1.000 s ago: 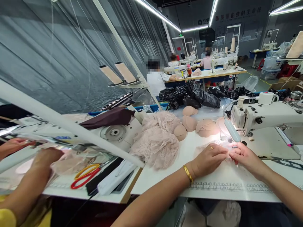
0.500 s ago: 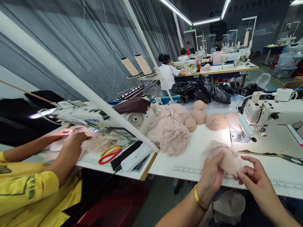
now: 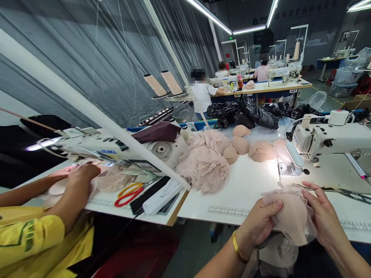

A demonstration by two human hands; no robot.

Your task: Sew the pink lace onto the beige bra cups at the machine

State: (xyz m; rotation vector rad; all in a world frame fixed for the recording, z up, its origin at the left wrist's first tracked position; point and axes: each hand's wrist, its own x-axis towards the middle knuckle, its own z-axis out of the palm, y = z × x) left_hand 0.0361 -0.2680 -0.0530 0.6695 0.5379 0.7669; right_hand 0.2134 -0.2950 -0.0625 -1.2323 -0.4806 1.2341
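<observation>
My left hand and my right hand both grip a beige bra cup with lace, held over the front edge of the white table. The left thumb presses on the cup's left edge. The right fingers wrap its right side. A gold bangle sits on my left wrist. The white sewing machine stands just behind, its lamp lit over the needle plate.
A heap of beige lace and several foam cups lie further back. Black bags sit behind them. To the left, a person in a yellow sleeve works at another machine, red and yellow scissors nearby.
My hands have pulled the cup from under the machine's needle back to the table's front edge and lifted it. The view has swung slightly.
</observation>
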